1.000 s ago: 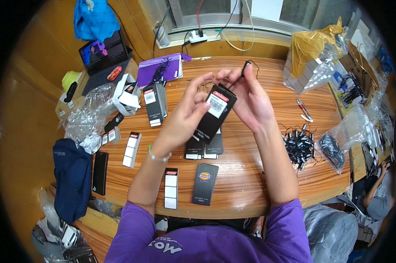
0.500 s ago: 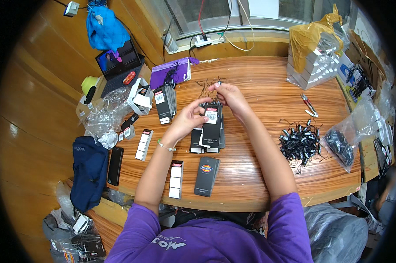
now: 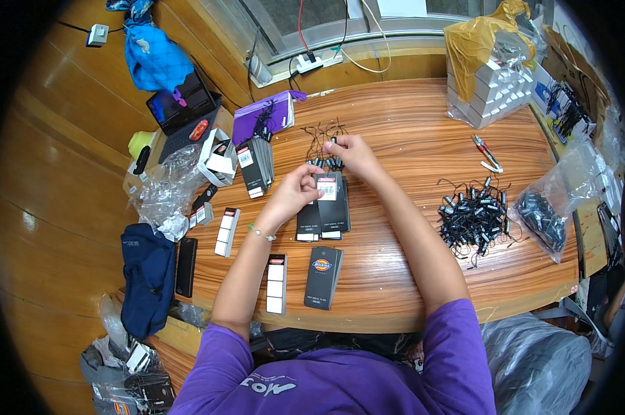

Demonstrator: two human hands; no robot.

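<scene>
Two overlapping stacks of black hang tags [image 3: 334,216] lie on the table in front of me, the right one topped with a white label. My left hand [image 3: 290,196] is closed at the upper left edge of that top tag, thumb and fingers pinching it. Just above the tags, my right hand [image 3: 355,156] pinches a black string seal [image 3: 334,140]; its fingers partly hide it. More string seals [image 3: 315,163] fan out at the tags' top ends. Nearer me sit another stack of black tags [image 3: 321,278] and a strip of white stickers [image 3: 276,285].
A heap of black string seals [image 3: 473,218] lies at right, beside a clear bag [image 3: 544,225] of more. Beyond are snips [image 3: 487,153] and a bagged stack of white boxes [image 3: 489,93]. At left are more tags [image 3: 256,167], a phone [image 3: 186,267] and a laptop [image 3: 182,104].
The labelled tag has come down onto the stack from its raised position. My right hand has drawn slightly away from the tag's top, and the view has shifted a little.
</scene>
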